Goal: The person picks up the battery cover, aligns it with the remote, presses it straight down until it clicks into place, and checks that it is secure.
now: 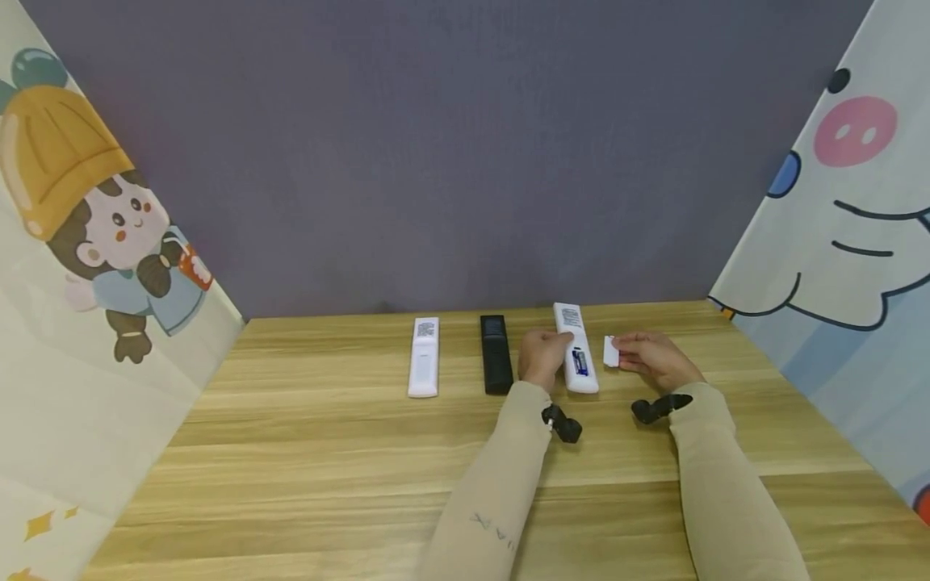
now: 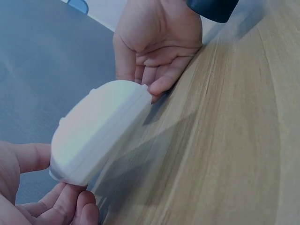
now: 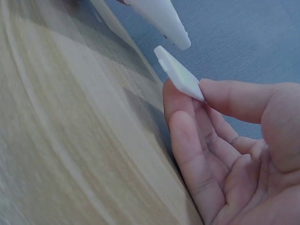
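My left hand (image 1: pixel 543 355) grips a white remote control (image 1: pixel 574 327) by its left side, thumb on top. The remote lies back side up, and blue batteries (image 1: pixel 580 362) show in its uncovered compartment. In the left wrist view the remote (image 2: pixel 101 126) appears end-on, tilted above the wood, with fingers beneath it. To its right, my right hand (image 1: pixel 657 357) pinches a small white battery cover (image 1: pixel 611 352) between thumb and fingers. The right wrist view shows the cover (image 3: pixel 180 77) held apart from the remote's end (image 3: pixel 164 21).
Left of the hands, a black remote (image 1: pixel 496 355) and another white remote (image 1: pixel 425 357) lie on the wooden table (image 1: pixel 305 468), roughly parallel. A dark grey panel (image 1: pixel 465 161) rises behind the table. Printed cloth hangs at both sides.
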The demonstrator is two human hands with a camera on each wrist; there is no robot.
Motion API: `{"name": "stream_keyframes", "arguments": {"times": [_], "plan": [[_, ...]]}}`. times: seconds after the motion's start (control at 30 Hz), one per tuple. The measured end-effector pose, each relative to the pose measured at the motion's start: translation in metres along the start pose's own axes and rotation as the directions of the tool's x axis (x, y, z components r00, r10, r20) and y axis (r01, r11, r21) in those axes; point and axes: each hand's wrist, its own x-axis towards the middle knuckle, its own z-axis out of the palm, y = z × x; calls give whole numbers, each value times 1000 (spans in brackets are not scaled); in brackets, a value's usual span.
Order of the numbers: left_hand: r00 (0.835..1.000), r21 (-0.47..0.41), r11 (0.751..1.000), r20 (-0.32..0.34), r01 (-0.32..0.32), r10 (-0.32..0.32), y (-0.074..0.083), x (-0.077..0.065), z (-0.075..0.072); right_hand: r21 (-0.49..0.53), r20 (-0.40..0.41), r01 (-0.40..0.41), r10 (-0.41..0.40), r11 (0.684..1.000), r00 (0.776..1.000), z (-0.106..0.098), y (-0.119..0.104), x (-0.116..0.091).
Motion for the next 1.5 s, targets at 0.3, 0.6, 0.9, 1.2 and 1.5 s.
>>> {"name": "stream_keyframes", "arguments": {"times": [0.3,0.6,0.9,1.2,1.5], "plan": [[999,-98,995,25,-21,23,-2,1,-2,-10,-3,-2,2,1000,1000,1,-1,1],[995,-210,976,73,-54,71,-3,0,-7,21,-9,-8,8,1000,1000,0,-2,2],[993,-245,968,96,-49,75,0,0,-10,-72,56,61,-57,996,997,-2,-21,-7],[992,-262,963,90,-57,83,1,0,-12,-108,94,153,-143,982,985,3,-40,-13],[988,-299,954,135,-36,79,3,-2,-15,-195,160,249,-220,949,962,13,-57,-29]]}}
